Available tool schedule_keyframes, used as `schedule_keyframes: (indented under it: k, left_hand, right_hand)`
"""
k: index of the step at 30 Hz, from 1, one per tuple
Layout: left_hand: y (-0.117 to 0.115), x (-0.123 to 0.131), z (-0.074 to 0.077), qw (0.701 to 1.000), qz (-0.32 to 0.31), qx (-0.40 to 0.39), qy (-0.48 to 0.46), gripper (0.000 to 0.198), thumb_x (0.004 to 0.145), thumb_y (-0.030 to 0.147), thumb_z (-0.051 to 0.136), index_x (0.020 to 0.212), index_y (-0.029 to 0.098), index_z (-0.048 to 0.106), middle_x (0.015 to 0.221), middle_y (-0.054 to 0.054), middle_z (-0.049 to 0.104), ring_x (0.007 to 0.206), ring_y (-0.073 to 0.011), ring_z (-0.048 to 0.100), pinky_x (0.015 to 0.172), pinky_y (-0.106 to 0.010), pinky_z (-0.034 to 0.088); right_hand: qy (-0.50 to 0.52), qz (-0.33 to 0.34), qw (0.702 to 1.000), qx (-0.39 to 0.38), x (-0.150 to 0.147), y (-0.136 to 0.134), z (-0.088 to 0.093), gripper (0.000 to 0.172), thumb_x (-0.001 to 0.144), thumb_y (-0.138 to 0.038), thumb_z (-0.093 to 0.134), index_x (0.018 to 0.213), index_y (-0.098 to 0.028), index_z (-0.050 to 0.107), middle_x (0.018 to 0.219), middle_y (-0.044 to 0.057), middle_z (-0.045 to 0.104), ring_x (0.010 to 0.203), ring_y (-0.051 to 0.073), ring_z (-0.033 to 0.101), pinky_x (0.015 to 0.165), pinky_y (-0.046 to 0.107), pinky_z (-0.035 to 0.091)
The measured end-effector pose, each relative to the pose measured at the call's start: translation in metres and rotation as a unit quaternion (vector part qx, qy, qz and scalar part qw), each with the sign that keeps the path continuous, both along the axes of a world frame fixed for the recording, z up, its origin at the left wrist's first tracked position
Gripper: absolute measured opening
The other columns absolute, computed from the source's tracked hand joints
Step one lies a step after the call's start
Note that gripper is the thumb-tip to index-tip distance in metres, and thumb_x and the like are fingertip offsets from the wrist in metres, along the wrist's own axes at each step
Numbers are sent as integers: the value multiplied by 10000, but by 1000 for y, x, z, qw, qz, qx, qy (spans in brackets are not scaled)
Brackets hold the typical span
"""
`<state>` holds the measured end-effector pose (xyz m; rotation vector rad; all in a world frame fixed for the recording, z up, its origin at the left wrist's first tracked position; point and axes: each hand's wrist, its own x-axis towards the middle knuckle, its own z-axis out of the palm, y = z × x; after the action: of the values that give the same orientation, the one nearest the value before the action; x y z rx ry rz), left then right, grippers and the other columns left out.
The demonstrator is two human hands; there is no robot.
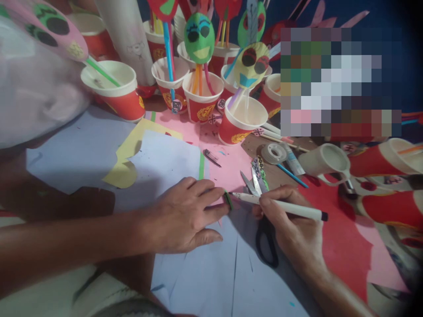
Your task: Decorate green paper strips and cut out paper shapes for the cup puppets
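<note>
My left hand (193,213) lies palm down over the paper, fingers stretched out and apart. Its fingertips touch a small green paper piece (228,200). A white marker (291,208) with a black end is gripped in my right hand (294,233), its dark tip close to the green piece. Scissors (267,242) with black handles lie partly under my right hand, blades spread. Beyond my fingers a black pen cap (212,157) rests on pink paper (228,174). Blue-white sheets (205,281) spread beneath both hands.
Several red and white paper cups (243,121) stand behind, some holding paper faces on coloured sticks. To the right are a tape roll (274,152), a light mug (325,160) and red paper (343,251). Yellow paper (122,174) lies left; a pale plastic bag (36,83) bulges at far left.
</note>
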<state>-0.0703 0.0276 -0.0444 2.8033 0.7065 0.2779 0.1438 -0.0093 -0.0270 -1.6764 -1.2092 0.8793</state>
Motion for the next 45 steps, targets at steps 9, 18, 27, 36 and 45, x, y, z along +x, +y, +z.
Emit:
schedule_keyframes:
  k: [9,18,27,36,45]
  left_hand:
    - [7,-6,-2,999,-27,-14,-27,349,967,438,463,1140,188,634,1288,-103,584,1122,-299,492,863,-435,400]
    - [9,-8,-7,998,-42,3,-51,311,923,406,556,1129,185,627,1287,-107,572,1122,-299,498,843,-417,405]
    - [9,-8,-5,998,-43,7,-49,302,928,395,547,1130,184,621,1281,-108,579,1117,-296,504,828,-405,405]
    - [8,-8,-5,998,-36,4,-56,291,952,401,507,1103,195,646,1298,-103,582,1127,-298,509,826,-416,400]
    - [9,-10,-7,997,-37,7,-68,303,974,405,453,1085,203,650,1304,-104,590,1127,-287,503,814,-412,395]
  right_hand:
    - [-71,79,994,20,10,-3,-11,147,802,-297,686,689,-218,634,549,-19,659,480,148,598,442,231,468]
    - [-77,73,994,-5,4,-7,-10,157,804,-317,673,687,-221,628,505,-23,631,453,150,582,398,235,413]
    - [-79,79,994,2,2,-6,-9,139,796,-281,672,680,-220,625,523,-27,634,450,139,565,418,240,428]
    - [-101,81,991,37,7,-6,-12,148,807,-267,671,682,-219,608,532,-37,633,453,131,571,435,232,450]
    - [-103,84,990,46,9,-7,-13,146,817,-265,674,693,-216,613,544,-42,629,470,118,563,449,220,436]
